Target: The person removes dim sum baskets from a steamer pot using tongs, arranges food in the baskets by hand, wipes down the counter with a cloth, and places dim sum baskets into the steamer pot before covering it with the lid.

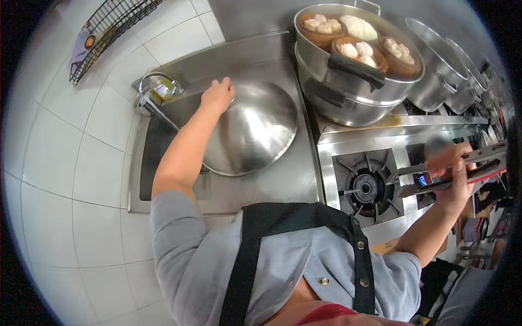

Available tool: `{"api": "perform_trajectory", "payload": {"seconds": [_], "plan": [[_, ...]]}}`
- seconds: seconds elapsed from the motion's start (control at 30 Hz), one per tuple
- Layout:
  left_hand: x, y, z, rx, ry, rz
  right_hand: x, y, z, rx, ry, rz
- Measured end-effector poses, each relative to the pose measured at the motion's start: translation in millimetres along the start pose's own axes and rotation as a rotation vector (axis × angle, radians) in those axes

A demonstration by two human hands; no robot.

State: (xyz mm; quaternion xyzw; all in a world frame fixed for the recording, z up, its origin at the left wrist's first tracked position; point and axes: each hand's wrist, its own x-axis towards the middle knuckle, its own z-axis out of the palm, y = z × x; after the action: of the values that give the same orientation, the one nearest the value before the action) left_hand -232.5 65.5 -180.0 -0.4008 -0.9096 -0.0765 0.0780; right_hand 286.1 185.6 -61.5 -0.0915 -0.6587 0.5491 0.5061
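A large domed steel lid [255, 127] rests over the sink's edge and the steel counter. My left hand [218, 95] is closed at its upper left rim; the fingers hide what they grip there, most likely the lid's handle. Off to the right, above the gas stove, my right hand [459, 182] is wrapped around metal tongs [421, 188] with a red strip along one arm. The tongs' ends are apart with nothing visible between them. Behind the stove stands an uncovered steel steamer [348, 89] holding several small baskets of dumplings [356, 51] and a large white bun [359, 27].
A faucet [157, 87] rises at the sink's back left, with a yellow-green bottle [163, 89] beside it. The burner [365, 188] lies below the tongs. Tall steel pots [435, 65] stand right of the steamer. A wire rack [111, 32] hangs on the tiled wall.
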Motion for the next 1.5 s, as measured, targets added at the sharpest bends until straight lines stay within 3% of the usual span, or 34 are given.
{"api": "perform_trajectory", "payload": {"seconds": [0.2, 0.3, 0.43, 0.6, 0.63, 0.7, 0.8, 1.03, 1.33, 1.5], "plan": [[-1.9, -9.0, -56.5, -0.139, 0.024, -0.004, -3.5, 16.2, -4.5, 0.021, -0.005, 0.088], [18.3, -45.4, -92.0, -0.249, 0.144, 0.154, -6.4, 16.7, -7.2, 0.033, -0.011, 0.072], [27.3, -37.9, -188.4, -0.166, 0.14, 0.179, -8.9, 24.5, -16.9, 0.083, -0.015, 0.085], [63.3, 2.6, -283.7, 0.093, 0.144, 0.309, -9.6, 41.6, -27.0, 0.119, -0.009, 0.115], [59.8, 20.0, -294.0, 0.077, 0.232, 0.36, -10.1, 44.8, -31.0, 0.128, -0.008, 0.111], [82.2, 39.0, -322.1, 0.093, 0.201, 0.262, -12.0, 51.8, -38.1, 0.196, 0.033, 0.151], [108.5, 59.7, -354.8, 0.072, 0.203, 0.4, -15.8, 61.0, -51.3, 0.229, 0.06, 0.159], [129.0, 186.2, -355.1, 0.14, 0.29, 0.391, -25.2, 79.6, -83.5, 0.237, 0.138, 0.172], [223.3, 279.8, -299.5, -0.007, 0.266, 0.556, -39.3, 87.0, -101.8, 0.272, 0.219, 0.22], [222.3, 334.9, -265.4, -0.068, 0.208, 0.6, -41.6, 101.2, -104.4, 0.283, 0.272, 0.261]]}}
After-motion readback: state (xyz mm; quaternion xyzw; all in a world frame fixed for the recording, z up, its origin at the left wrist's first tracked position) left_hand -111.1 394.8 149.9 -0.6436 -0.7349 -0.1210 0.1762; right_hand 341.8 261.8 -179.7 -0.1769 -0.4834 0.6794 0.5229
